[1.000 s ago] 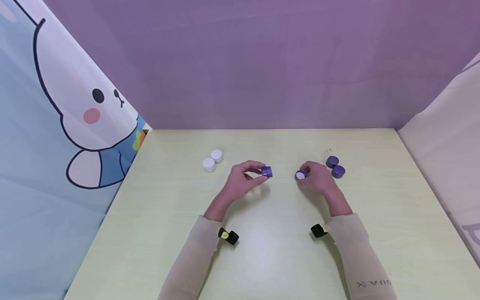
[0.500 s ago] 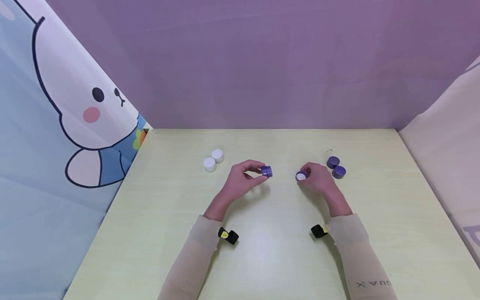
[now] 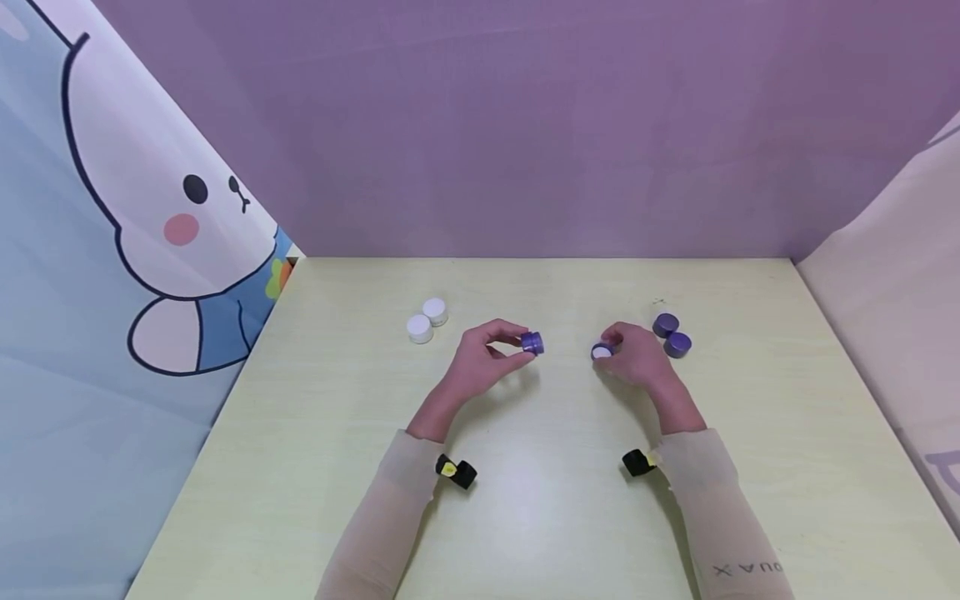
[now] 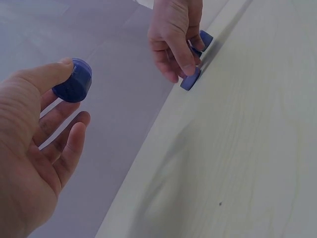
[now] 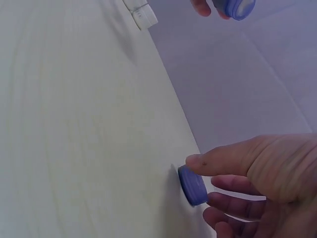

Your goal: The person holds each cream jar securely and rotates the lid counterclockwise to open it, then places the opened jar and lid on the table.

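The left hand pinches a small round purple plastic cap between thumb and fingers, lifted off the pale wooden worktop. The right hand pinches a white-lined purple cap at the worktop. Such light fingertip grips could let either cap slip and roll away.

Two small round white plastic caps sit side by side, touching, on the pale yellow wooden table. A plain purple backdrop stands behind; a cartoon rabbit curtain hangs left.
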